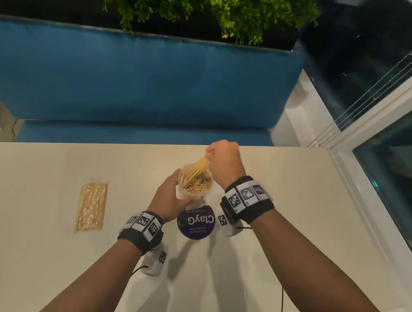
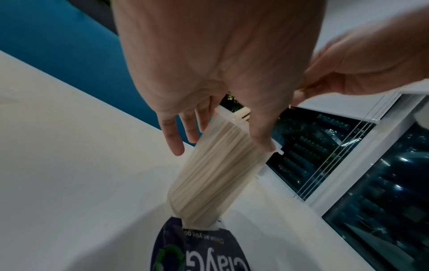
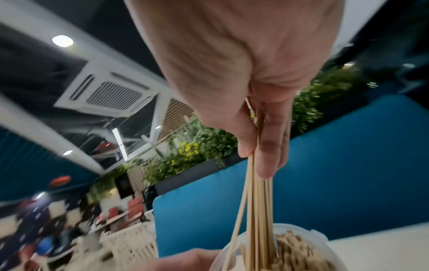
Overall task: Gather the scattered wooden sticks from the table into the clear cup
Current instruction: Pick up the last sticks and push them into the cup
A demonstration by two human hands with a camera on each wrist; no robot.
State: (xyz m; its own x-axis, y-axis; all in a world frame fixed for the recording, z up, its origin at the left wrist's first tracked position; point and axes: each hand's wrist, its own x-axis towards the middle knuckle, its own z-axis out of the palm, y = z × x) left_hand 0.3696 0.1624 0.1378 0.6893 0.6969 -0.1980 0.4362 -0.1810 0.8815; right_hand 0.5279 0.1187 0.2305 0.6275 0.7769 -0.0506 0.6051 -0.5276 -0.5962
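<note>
A clear cup (image 1: 205, 194) packed with wooden sticks stands tilted on the white table (image 1: 36, 173). My left hand (image 1: 172, 195) grips its left side, thumb on one side and fingers on the other, as the left wrist view shows around the cup (image 2: 216, 179). My right hand (image 1: 211, 159) is above the cup's far rim and pinches a bundle of wooden sticks (image 1: 197, 169) whose lower ends are inside the cup. In the right wrist view the bundle (image 3: 255, 210) runs from my right hand (image 3: 257, 161) down into the cup (image 3: 299, 232).
A sealed clear packet of sticks (image 1: 90, 203) lies on the table to the left. A round purple sticker (image 1: 197, 224) is on the table just in front of the cup. A blue bench (image 1: 141, 81) runs behind the far table edge, with a window frame (image 1: 354, 178) along the right.
</note>
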